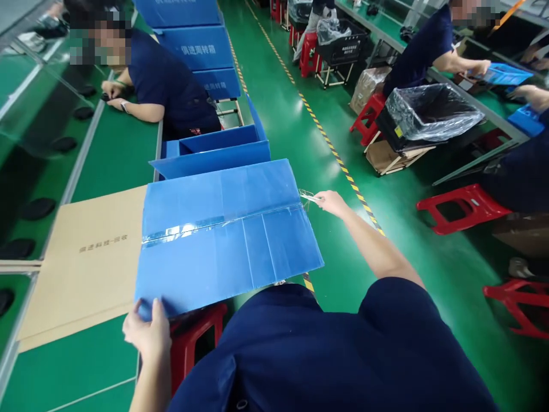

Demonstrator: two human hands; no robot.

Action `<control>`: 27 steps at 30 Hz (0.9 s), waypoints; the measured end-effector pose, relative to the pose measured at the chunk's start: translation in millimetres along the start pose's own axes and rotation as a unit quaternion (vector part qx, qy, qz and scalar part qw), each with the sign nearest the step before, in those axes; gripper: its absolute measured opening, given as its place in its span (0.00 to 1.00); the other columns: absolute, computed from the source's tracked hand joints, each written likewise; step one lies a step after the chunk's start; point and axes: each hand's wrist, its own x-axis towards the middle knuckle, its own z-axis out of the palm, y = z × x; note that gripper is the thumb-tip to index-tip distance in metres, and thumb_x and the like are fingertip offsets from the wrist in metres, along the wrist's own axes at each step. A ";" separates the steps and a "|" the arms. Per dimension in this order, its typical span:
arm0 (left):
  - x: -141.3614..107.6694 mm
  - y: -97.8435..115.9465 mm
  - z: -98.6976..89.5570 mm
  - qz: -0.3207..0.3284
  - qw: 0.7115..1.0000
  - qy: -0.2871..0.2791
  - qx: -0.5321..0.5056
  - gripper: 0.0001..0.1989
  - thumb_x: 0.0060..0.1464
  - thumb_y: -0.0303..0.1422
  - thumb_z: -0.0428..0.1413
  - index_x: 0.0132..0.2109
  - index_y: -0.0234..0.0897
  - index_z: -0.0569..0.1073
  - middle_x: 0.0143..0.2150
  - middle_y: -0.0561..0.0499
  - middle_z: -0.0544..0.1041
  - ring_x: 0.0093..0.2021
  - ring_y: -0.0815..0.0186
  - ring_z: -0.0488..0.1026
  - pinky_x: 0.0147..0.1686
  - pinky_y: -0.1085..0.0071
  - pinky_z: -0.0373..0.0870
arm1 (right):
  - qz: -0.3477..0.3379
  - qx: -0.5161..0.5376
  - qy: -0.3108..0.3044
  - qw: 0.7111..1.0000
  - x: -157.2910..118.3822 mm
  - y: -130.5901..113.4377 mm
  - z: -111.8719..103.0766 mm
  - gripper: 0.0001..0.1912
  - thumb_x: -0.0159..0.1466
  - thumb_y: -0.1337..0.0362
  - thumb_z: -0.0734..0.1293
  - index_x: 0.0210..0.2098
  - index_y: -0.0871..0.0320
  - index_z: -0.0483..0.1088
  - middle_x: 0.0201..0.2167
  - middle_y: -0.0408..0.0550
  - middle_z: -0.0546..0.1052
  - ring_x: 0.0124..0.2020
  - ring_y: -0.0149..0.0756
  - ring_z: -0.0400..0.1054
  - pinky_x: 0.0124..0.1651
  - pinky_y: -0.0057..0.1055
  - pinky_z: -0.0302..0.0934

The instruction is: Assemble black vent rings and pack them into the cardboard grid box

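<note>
A blue corrugated plastic box (193, 263) with a strip of clear tape along its middle seam lies before me, its taped face up. My left hand (148, 331) grips the near left corner of it, thumb on top. At the far right, beside the box's right edge, my right hand (332, 203) is closed on a thin, pale metallic tool (309, 197), whose exact shape is hard to make out. Under the left edge of the blue box, a flat brown cardboard piece (90, 252) with printed characters rests on the green bench.
Behind the blue box stands an open blue box (218, 150). A person (171, 86) sits at the bench on the left, near stacked blue boxes (197, 48). Red stools (463, 209) and a plastic-lined black bin (433, 114) stand to the right. A red stool (184, 349) is below.
</note>
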 end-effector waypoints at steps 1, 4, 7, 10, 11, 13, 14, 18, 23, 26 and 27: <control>-0.1 0.5 -0.5 -0.001 1.000 -0.003 0.012 0.42 0.54 0.53 0.52 0.65 0.23 0.70 0.64 0.26 0.70 0.69 0.37 0.64 0.69 0.42 0.58 | 0.015 0.033 0.001 0.999 0.6 -1.0 6.1 0.16 0.71 0.62 0.64 0.53 0.54 0.80 0.37 0.46 0.84 0.32 0.31 0.74 0.32 0.24 0.57; -3.1 -1.4 -3.2 0.022 0.999 -0.004 0.028 0.43 0.53 0.53 0.52 0.66 0.23 0.68 0.65 0.26 0.69 0.70 0.38 0.62 0.71 0.42 0.55 | 0.043 0.085 0.003 0.995 0.4 3.1 19.8 0.14 0.69 0.63 0.66 0.51 0.55 0.80 0.34 0.45 0.83 0.30 0.30 0.73 0.32 0.23 0.57; -7.2 -4.7 -5.1 0.050 0.998 -0.004 0.027 0.42 0.55 0.53 0.51 0.67 0.26 0.67 0.68 0.28 0.68 0.72 0.41 0.60 0.72 0.42 0.52 | 0.051 0.149 0.002 0.987 -0.4 10.5 30.3 0.14 0.69 0.64 0.65 0.50 0.56 0.80 0.35 0.45 0.83 0.29 0.29 0.73 0.33 0.22 0.60; -8.9 -4.9 -6.2 0.052 0.998 -0.011 0.037 0.42 0.56 0.52 0.52 0.69 0.27 0.66 0.69 0.29 0.67 0.73 0.42 0.59 0.72 0.43 0.51 | 0.054 0.204 0.012 0.977 -2.2 14.8 40.7 0.15 0.69 0.65 0.64 0.51 0.56 0.79 0.36 0.46 0.83 0.29 0.28 0.73 0.34 0.22 0.61; -8.9 -4.1 -6.5 0.048 0.998 -0.014 0.044 0.42 0.56 0.52 0.52 0.69 0.26 0.66 0.69 0.28 0.66 0.73 0.42 0.59 0.72 0.43 0.51 | 0.054 0.216 0.013 0.975 -3.3 15.5 43.9 0.15 0.69 0.65 0.64 0.52 0.56 0.79 0.36 0.46 0.83 0.29 0.28 0.73 0.33 0.22 0.61; -8.4 -1.7 -7.1 0.039 0.997 -0.020 0.059 0.42 0.57 0.52 0.52 0.69 0.26 0.65 0.69 0.27 0.66 0.73 0.42 0.58 0.72 0.42 0.51 | 0.049 0.240 0.009 0.970 -6.0 16.0 48.7 0.16 0.69 0.65 0.64 0.52 0.56 0.79 0.35 0.46 0.82 0.29 0.29 0.73 0.33 0.23 0.60; -8.2 -0.3 -7.4 0.034 0.997 -0.021 0.066 0.42 0.57 0.52 0.51 0.69 0.25 0.65 0.69 0.26 0.66 0.73 0.41 0.58 0.72 0.42 0.51 | 0.046 0.248 0.007 0.968 -7.3 15.9 49.8 0.17 0.69 0.65 0.64 0.53 0.56 0.79 0.35 0.46 0.82 0.29 0.29 0.72 0.33 0.23 0.60; -7.2 3.1 -7.9 0.029 0.996 -0.024 0.084 0.43 0.58 0.53 0.49 0.70 0.24 0.64 0.69 0.24 0.65 0.74 0.41 0.56 0.72 0.42 0.51 | 0.029 0.199 0.024 0.979 -10.0 11.8 45.0 0.16 0.69 0.64 0.63 0.50 0.54 0.81 0.35 0.45 0.82 0.31 0.30 0.71 0.33 0.25 0.56; -5.9 1.4 -6.3 0.031 0.995 -0.026 0.092 0.44 0.57 0.53 0.49 0.71 0.24 0.63 0.69 0.25 0.65 0.74 0.40 0.56 0.72 0.42 0.50 | 0.022 0.114 0.041 0.992 -10.7 3.6 37.8 0.19 0.70 0.64 0.61 0.51 0.51 0.81 0.39 0.45 0.82 0.33 0.33 0.69 0.32 0.28 0.50; -6.9 -1.1 -3.8 0.035 0.996 -0.015 0.084 0.43 0.57 0.53 0.49 0.70 0.26 0.64 0.70 0.26 0.64 0.73 0.40 0.56 0.72 0.41 0.50 | 0.010 0.102 0.052 0.993 -13.2 2.7 39.2 0.20 0.70 0.63 0.59 0.52 0.51 0.80 0.40 0.46 0.82 0.35 0.34 0.69 0.32 0.28 0.49; -7.6 -1.7 -2.8 0.038 0.996 -0.011 0.080 0.43 0.57 0.53 0.49 0.70 0.26 0.64 0.71 0.27 0.63 0.73 0.40 0.56 0.72 0.41 0.49 | 0.005 0.097 0.054 0.994 -14.3 3.3 39.4 0.20 0.70 0.63 0.58 0.52 0.51 0.80 0.39 0.46 0.82 0.35 0.34 0.69 0.32 0.28 0.49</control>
